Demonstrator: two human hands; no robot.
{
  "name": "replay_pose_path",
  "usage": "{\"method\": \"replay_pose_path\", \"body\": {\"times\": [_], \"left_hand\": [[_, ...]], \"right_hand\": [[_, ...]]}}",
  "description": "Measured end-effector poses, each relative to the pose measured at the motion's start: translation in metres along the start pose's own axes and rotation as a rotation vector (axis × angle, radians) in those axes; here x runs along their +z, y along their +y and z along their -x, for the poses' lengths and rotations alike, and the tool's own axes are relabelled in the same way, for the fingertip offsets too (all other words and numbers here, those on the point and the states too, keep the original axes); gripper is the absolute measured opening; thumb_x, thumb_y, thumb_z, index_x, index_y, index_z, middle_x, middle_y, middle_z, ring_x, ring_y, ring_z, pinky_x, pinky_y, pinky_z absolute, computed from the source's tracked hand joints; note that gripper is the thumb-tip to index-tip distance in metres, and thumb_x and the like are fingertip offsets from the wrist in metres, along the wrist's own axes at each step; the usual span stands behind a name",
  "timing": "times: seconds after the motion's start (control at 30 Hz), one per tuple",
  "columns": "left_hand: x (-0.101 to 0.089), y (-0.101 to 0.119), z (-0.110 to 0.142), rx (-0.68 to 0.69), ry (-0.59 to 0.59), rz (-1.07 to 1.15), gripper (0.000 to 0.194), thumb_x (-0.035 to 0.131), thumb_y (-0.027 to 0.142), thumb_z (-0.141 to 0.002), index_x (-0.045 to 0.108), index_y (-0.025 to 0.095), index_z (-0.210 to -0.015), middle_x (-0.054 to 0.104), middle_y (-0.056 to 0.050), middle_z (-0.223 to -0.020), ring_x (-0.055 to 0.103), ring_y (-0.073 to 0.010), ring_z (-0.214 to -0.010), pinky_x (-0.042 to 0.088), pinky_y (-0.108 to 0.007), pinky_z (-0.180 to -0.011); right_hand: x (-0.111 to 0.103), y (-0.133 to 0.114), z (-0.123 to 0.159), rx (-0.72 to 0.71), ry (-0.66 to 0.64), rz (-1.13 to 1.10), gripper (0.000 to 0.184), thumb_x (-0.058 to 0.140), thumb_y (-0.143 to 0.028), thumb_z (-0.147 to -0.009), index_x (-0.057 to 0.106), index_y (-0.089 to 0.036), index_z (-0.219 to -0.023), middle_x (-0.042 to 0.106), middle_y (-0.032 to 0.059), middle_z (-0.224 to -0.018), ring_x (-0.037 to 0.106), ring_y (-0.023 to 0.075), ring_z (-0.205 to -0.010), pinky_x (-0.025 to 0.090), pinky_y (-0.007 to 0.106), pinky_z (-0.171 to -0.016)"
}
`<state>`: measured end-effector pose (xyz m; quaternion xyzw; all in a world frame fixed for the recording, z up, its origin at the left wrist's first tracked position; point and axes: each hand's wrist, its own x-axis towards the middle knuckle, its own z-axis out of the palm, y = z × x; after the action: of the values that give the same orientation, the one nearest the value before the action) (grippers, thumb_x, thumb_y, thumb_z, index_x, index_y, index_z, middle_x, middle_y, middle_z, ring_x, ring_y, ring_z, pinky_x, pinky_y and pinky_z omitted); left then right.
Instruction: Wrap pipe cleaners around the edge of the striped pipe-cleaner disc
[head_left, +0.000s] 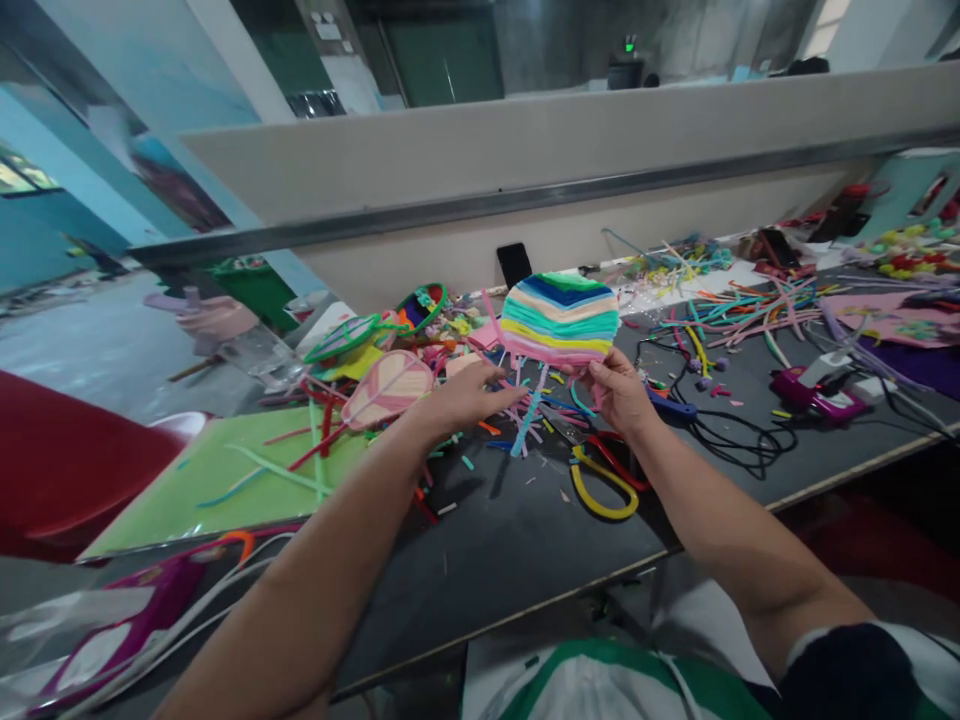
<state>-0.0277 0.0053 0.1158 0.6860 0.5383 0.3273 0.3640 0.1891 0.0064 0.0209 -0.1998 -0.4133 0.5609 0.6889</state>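
Note:
A rounded panel of striped pipe cleaners (559, 322), green, blue, peach, turquoise, yellow and pink, is held up over the table. My right hand (621, 392) pinches its lower right edge between thumb and fingers. Light purple and blue pipe-cleaner strands (531, 412) hang below the panel. To the left of these strands is my left hand (474, 395), fingers stretched forward and thumb apart, with nothing visible in it. Scissors with yellow and red handles (609, 490) lie below my right hand. A pink and cream leaf-shaped piece (388, 388) rests beside my left hand.
Pipe-cleaner scraps cover the dark table (510, 560). A phone (514, 266) leans against the low partition (525, 130). Black cables (739, 440) and a purple power strip (817, 395) lie to the right. A clear bottle (259, 350) and a green sheet (217, 490) are at left.

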Motion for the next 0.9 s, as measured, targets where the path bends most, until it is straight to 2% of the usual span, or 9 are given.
{"method": "replay_pose_path", "body": {"times": [0.07, 0.13, 0.23, 0.3, 0.4, 0.57, 0.7, 0.9], "left_hand": [[-0.006, 0.001, 0.001, 0.016, 0.033, -0.117, 0.032, 0.081, 0.038, -0.045, 0.06, 0.018, -0.059, 0.063, -0.006, -0.078, 0.055, -0.0277, -0.098, 0.042, -0.026, -0.079], [0.0, 0.0, 0.006, -0.02, 0.061, -0.055, 0.033, 0.077, 0.045, -0.054, 0.06, 0.018, -0.063, 0.064, -0.006, -0.08, 0.056, -0.0275, -0.099, 0.043, -0.026, -0.077], [0.029, -0.007, 0.015, -0.145, -0.013, 0.419, 0.038, 0.066, 0.053, -0.069, 0.061, 0.016, -0.078, 0.065, -0.004, -0.082, 0.061, -0.0214, -0.087, 0.046, -0.026, -0.069], [0.049, -0.013, 0.018, -0.171, -0.03, 0.775, 0.035, 0.07, 0.047, -0.068, 0.06, 0.016, -0.081, 0.065, -0.003, -0.079, 0.062, -0.0169, -0.075, 0.048, -0.026, -0.064], [0.066, -0.022, 0.014, -0.195, 0.016, 1.072, 0.03, 0.079, 0.031, -0.06, 0.057, 0.015, -0.073, 0.062, 0.0, -0.065, 0.059, -0.0124, -0.056, 0.051, -0.025, -0.057], [0.06, -0.029, 0.008, -0.221, 0.117, 1.149, 0.026, 0.08, 0.016, -0.056, 0.058, 0.015, -0.071, 0.059, 0.003, -0.057, 0.055, -0.0092, -0.046, 0.052, -0.023, -0.05], [0.061, -0.032, 0.011, -0.152, 0.279, 1.181, 0.028, 0.081, 0.015, -0.053, 0.058, 0.016, -0.07, 0.06, 0.005, -0.057, 0.054, -0.0082, -0.045, 0.051, -0.021, -0.049], [0.066, -0.038, 0.01, -0.098, 0.384, 1.155, 0.028, 0.08, 0.019, -0.055, 0.057, 0.016, -0.07, 0.058, 0.005, -0.055, 0.054, -0.0081, -0.045, 0.049, -0.021, -0.049]], "right_hand": [[0.002, 0.0, 0.001, 0.012, 0.001, 0.015, 0.024, 0.075, -0.032, -0.064, 0.06, -0.024, -0.082, 0.07, -0.0018, -0.087, 0.067, 0.018, -0.082, 0.049, 0.036, -0.085], [0.004, 0.0, 0.004, 0.024, -0.003, 0.031, 0.026, 0.075, -0.033, -0.064, 0.06, -0.024, -0.084, 0.07, -0.0012, -0.089, 0.067, 0.0182, -0.084, 0.049, 0.036, -0.084], [0.007, 0.001, 0.007, 0.05, -0.023, 0.044, 0.029, 0.074, -0.033, -0.065, 0.06, -0.025, -0.089, 0.07, -0.0003, -0.093, 0.067, 0.019, -0.086, 0.051, 0.034, -0.079], [0.008, 0.002, 0.009, 0.077, -0.039, 0.054, 0.03, 0.075, -0.032, -0.064, 0.061, -0.026, -0.09, 0.069, -0.0002, -0.096, 0.067, 0.0198, -0.088, 0.051, 0.033, -0.075], [0.01, 0.004, 0.012, 0.112, -0.061, 0.073, 0.031, 0.076, -0.033, -0.064, 0.062, -0.026, -0.091, 0.07, -0.0001, -0.094, 0.067, 0.0205, -0.089, 0.051, 0.033, -0.076], [0.01, 0.007, 0.013, 0.198, -0.137, 0.083, 0.032, 0.075, -0.036, -0.066, 0.063, -0.024, -0.093, 0.07, 0.0016, -0.092, 0.066, 0.0199, -0.088, 0.051, 0.034, -0.08], [0.007, 0.01, 0.01, 0.233, -0.117, 0.064, 0.027, 0.068, -0.045, -0.074, 0.065, -0.022, -0.088, 0.07, 0.0028, -0.089, 0.066, 0.0184, -0.087, 0.051, 0.032, -0.081], [0.004, 0.012, 0.005, 0.227, -0.101, 0.047, 0.027, 0.064, -0.045, -0.077, 0.066, -0.021, -0.09, 0.07, 0.0028, -0.087, 0.067, 0.0178, -0.083, 0.051, 0.033, -0.085]]}}
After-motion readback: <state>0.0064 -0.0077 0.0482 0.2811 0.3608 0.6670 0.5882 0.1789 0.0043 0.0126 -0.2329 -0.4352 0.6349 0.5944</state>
